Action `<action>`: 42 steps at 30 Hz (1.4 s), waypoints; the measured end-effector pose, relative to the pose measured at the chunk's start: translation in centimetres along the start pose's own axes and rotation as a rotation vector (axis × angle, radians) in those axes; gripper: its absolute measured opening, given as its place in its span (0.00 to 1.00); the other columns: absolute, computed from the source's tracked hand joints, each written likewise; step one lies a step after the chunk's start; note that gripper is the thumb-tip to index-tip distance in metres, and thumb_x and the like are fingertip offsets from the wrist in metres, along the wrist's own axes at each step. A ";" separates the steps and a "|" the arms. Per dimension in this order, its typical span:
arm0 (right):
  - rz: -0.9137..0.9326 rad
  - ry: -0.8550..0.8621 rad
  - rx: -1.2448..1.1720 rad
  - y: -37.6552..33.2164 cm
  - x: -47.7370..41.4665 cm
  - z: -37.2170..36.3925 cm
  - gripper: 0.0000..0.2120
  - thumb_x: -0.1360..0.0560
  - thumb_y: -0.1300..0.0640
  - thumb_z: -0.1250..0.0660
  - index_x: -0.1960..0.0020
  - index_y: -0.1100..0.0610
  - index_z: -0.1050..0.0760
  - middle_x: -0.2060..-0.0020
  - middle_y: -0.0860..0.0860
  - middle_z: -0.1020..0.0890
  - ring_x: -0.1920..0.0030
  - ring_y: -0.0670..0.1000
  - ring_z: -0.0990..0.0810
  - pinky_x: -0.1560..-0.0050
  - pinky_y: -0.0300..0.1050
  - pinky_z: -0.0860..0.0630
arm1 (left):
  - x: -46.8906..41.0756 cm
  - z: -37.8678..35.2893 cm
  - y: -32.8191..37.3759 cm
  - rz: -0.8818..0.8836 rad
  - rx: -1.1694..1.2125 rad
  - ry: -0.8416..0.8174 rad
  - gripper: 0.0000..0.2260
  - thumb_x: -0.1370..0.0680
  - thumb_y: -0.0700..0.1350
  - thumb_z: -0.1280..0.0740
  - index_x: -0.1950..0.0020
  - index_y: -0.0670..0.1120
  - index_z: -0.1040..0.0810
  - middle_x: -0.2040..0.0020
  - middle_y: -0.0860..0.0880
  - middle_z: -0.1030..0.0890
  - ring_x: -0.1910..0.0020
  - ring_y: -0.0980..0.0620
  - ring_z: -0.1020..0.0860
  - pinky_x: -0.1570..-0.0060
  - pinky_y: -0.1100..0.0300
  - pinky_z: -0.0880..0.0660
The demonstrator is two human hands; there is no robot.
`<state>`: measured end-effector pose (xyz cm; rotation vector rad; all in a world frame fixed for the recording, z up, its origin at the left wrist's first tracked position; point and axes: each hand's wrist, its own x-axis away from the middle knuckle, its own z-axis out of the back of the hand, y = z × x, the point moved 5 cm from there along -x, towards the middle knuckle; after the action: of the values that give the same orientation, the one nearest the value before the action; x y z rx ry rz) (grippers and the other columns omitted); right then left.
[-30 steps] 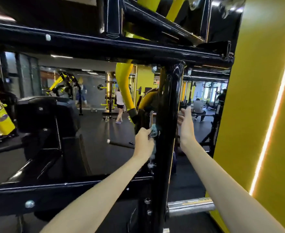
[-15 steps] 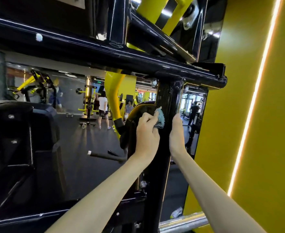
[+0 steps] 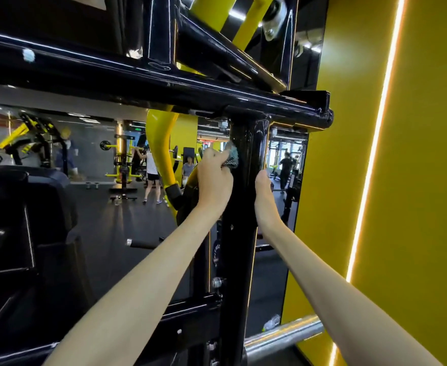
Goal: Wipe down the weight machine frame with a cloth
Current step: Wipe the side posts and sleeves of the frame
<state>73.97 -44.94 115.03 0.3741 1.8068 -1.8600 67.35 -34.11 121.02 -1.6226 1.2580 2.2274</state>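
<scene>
The weight machine's glossy black upright post (image 3: pixel 240 233) runs down the middle, joined at its top to a black crossbeam (image 3: pixel 164 83). My left hand (image 3: pixel 214 178) grips a bunched blue-grey cloth (image 3: pixel 232 155) and presses it against the post's left face, just under the crossbeam joint. My right hand (image 3: pixel 263 191) rests on the post's right edge at about the same height; its fingers are hidden behind the post.
A yellow wall (image 3: pixel 415 180) with a lit vertical strip stands close on the right. A chrome bar (image 3: pixel 283 336) sticks out low right. A black padded seat (image 3: pixel 21 207) sits at left. Yellow machine arms rise above; people and other machines stand far off.
Both hands have slid up the post toward the crossbeam, the left carrying the cloth. My right hand moved in from beside the post onto its edge. The view tilted upward.
</scene>
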 end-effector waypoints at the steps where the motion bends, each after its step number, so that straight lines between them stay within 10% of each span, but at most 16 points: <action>1: -0.013 -0.007 0.015 0.2 0.0 0.1 0.44 0.29 0.25 0.54 0.21 0.48 0.52 0.23 0.44 0.45 0.24 0.44 0.47 0.23 0.49 0.51 | 1.1 0.0 0.0 -0.019 -0.006 -0.025 0.16 0.25 0.26 0.41 0.41 0.36 0.22 0.54 0.46 0.29 0.54 0.56 0.30 0.51 0.81 0.38; 4: 0.003 0.002 0.004 0.3 0.1 0.2 0.47 0.31 0.23 0.52 0.21 0.50 0.48 0.24 0.46 0.40 0.25 0.45 0.42 0.23 0.53 0.46 | 4.3 0.4 -0.2 -0.061 0.035 -0.063 0.11 0.25 0.25 0.41 0.54 0.36 0.23 0.57 0.46 0.30 0.59 0.60 0.29 0.53 0.78 0.34; 8: -0.019 -0.010 0.024 0.5 0.0 0.1 0.43 0.32 0.23 0.56 0.23 0.44 0.48 0.25 0.42 0.41 0.24 0.46 0.46 0.23 0.57 0.57 | -0.1 -0.1 -0.2 0.020 0.007 -0.031 0.16 0.23 0.28 0.42 0.40 0.36 0.22 0.50 0.43 0.26 0.50 0.54 0.28 0.43 0.71 0.33; 12: -0.085 -0.042 0.066 2.6 -1.7 0.7 0.23 0.40 0.15 0.54 0.57 0.29 0.37 0.56 0.34 0.35 0.44 0.42 0.39 0.26 0.61 0.56 | 0.1 -0.6 -0.4 0.081 0.014 -0.013 0.19 0.22 0.28 0.43 0.33 0.38 0.26 0.45 0.42 0.26 0.46 0.51 0.28 0.44 0.80 0.40; 18: -0.038 -0.024 0.035 2.6 -1.7 0.5 0.49 0.38 0.17 0.57 0.24 0.42 0.41 0.26 0.40 0.37 0.24 0.44 0.44 0.24 0.60 0.57 | -0.2 -0.7 3.3 -0.137 0.101 0.137 0.21 0.25 0.25 0.44 0.36 0.36 0.25 0.52 0.48 0.30 0.51 0.51 0.30 0.48 0.63 0.28; 26: -0.041 -0.060 0.084 3.1 -2.5 0.1 0.42 0.33 0.19 0.57 0.25 0.39 0.41 0.26 0.41 0.36 0.24 0.46 0.43 0.25 0.63 0.58 | 3.6 -1.8 -0.4 0.036 0.184 0.052 0.23 0.21 0.29 0.45 0.27 0.42 0.33 0.29 0.47 0.30 0.29 0.55 0.35 0.36 0.79 0.43; 29: -0.014 -0.029 0.089 2.9 -2.5 0.3 0.43 0.33 0.19 0.58 0.26 0.40 0.40 0.26 0.41 0.35 0.25 0.46 0.41 0.25 0.64 0.56 | 2.0 -1.9 3.0 -0.102 0.180 0.066 0.22 0.20 0.29 0.45 0.27 0.41 0.34 0.27 0.46 0.33 0.27 0.54 0.38 0.31 0.71 0.44; 35: -0.062 -0.068 0.068 3.6 -2.9 0.1 0.42 0.35 0.17 0.58 0.27 0.35 0.41 0.28 0.37 0.35 0.25 0.43 0.41 0.25 0.62 0.56 | -1.6 -2.2 -0.7 0.124 0.120 0.006 0.14 0.20 0.31 0.45 0.41 0.37 0.23 0.51 0.44 0.21 0.49 0.43 0.23 0.44 0.52 0.25; 42: -0.045 -0.042 0.091 3.2 -2.8 0.1 0.42 0.35 0.17 0.58 0.27 0.35 0.41 0.27 0.38 0.34 0.25 0.45 0.42 0.25 0.62 0.57 | 0.2 -1.7 1.5 -0.126 0.191 -0.027 0.22 0.20 0.29 0.46 0.26 0.41 0.35 0.27 0.46 0.32 0.29 0.56 0.37 0.37 0.80 0.44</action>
<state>78.07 -44.53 113.81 0.3273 1.7198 -1.9713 67.71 -36.31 121.54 -1.5506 1.2796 1.9828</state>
